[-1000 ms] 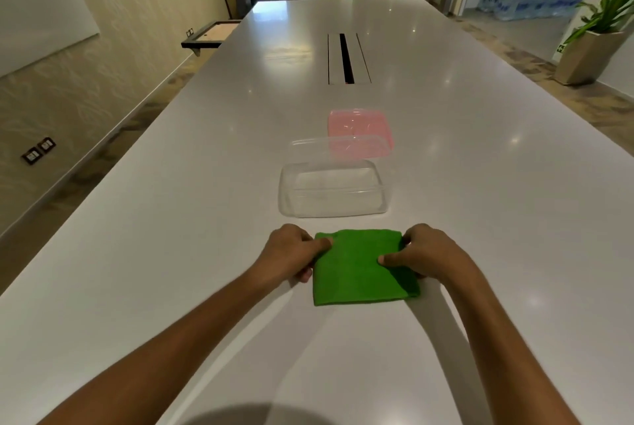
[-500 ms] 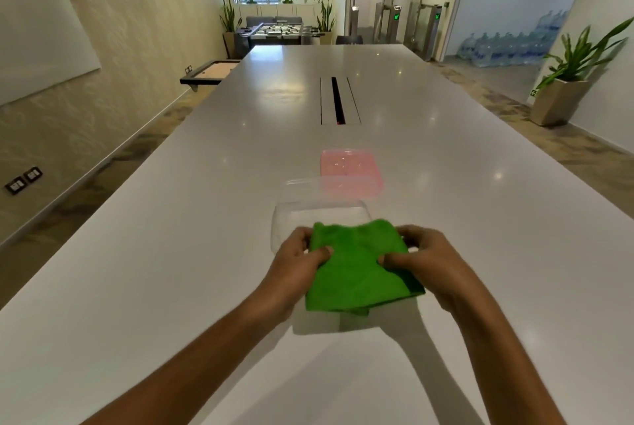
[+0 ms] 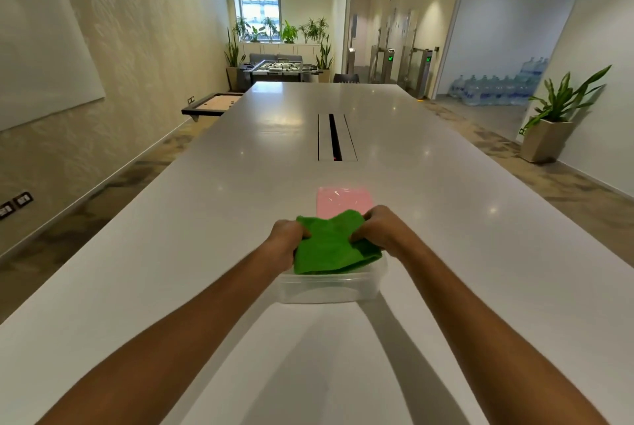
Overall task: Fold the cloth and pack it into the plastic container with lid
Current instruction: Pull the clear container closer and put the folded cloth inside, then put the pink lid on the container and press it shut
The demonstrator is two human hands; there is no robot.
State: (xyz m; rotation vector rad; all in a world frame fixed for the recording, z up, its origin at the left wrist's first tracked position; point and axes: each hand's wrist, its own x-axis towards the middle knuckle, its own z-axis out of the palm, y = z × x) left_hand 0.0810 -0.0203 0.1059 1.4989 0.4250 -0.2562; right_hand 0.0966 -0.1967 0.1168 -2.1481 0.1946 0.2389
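The folded green cloth [image 3: 329,246] hangs between my two hands, directly over the clear plastic container [image 3: 329,285]. My left hand [image 3: 286,236] pinches its left edge and my right hand [image 3: 380,227] pinches its right edge. The cloth sags a little in the middle and covers most of the container's opening; only the near wall and rim show. Just beyond the cloth, the pink lid [image 3: 343,200] lies flat on the white table [image 3: 171,253].
A long cable slot [image 3: 334,136] runs down the table's middle, beyond the lid. A potted plant [image 3: 555,123] stands on the floor to the right, and a low game board [image 3: 214,104] sits off the table's far left corner.
Both hands lifted the cloth off the table and carried it forward, from in front of the container to over its opening. The view tilted up.
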